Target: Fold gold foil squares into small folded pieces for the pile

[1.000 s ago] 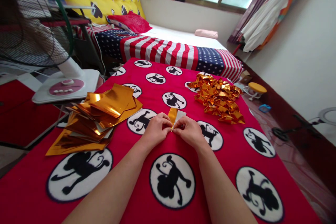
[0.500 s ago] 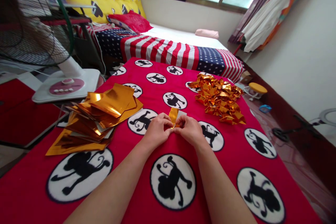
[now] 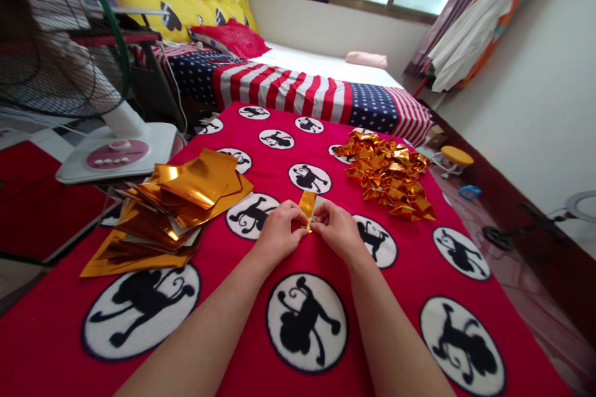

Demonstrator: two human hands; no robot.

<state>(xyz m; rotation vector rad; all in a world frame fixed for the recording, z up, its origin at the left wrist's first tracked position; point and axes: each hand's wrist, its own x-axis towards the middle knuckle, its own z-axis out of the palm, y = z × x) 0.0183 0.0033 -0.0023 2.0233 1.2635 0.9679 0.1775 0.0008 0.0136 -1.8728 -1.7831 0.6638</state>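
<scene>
A small sheet of gold foil paper [image 3: 307, 201], partly folded with a pale underside showing at its right, lies between my hands on the red cloth. My left hand [image 3: 283, 227] pinches its near left edge between thumb and fingers. From the other side, my right hand [image 3: 336, 227] grips the near right edge with curled fingers. The fingers cover much of the paper's near end. To the left is a loose stack of flat gold foil sheets [image 3: 200, 181]. A heap of folded gold foil pieces [image 3: 388, 170] lies to the right.
The red cloth [image 3: 223, 322] with monkey prints covers the surface under my hands. A fan [image 3: 116, 149] stands at the left edge. Beyond is a bed with a flag-patterned cover [image 3: 288, 88]. On the floor at right is a yellow-topped stool [image 3: 457, 156].
My right fingertips have drawn slightly apart from my left ones, and more of the foil's near end shows between them. The stack and heap stay put.
</scene>
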